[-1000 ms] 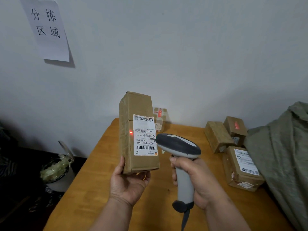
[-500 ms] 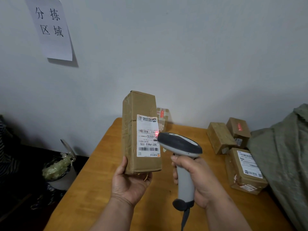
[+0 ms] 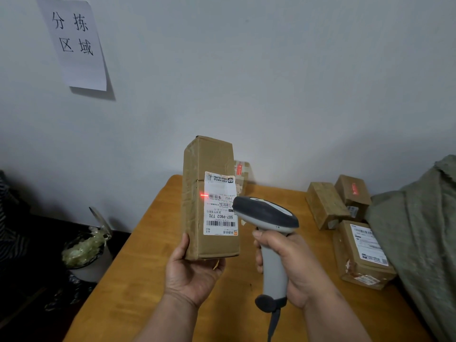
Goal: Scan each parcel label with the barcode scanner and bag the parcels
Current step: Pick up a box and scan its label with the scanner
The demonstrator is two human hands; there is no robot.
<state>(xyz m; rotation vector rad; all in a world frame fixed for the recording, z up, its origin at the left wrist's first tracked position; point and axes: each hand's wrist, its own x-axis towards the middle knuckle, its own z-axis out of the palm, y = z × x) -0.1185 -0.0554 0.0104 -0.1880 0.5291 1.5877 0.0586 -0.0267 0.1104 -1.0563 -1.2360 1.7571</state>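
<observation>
Right hand (image 3: 291, 265): fingers wrapped round the smooth grey grip of the scanner (image 3: 267, 218), dark rounded head aimed left; cable hangs from the base.

Left hand (image 3: 191, 272): cups the bottom end of the box (image 3: 209, 193), thumb up its left edge; box held upright over the table (image 3: 128, 280).

Box: tall, narrow, brown card, creased and taped. White label (image 3: 220, 203) on its near face, print turned sideways.

Red beam (image 3: 204, 195): lands at the label's left edge, by the small upper barcode.

Risk: beam appears to clip only the code's end, so the read may fail. The one-ended hold could let the tall box tip.

Table: pale, smooth wood.

Right, further back: three parcels (image 3: 362, 253), brown card, squat, one labelled, beside the sack (image 3: 419, 233), coarse green weave, slumped.

Far edge: small taped parcel (image 3: 241, 170) behind the box.
</observation>
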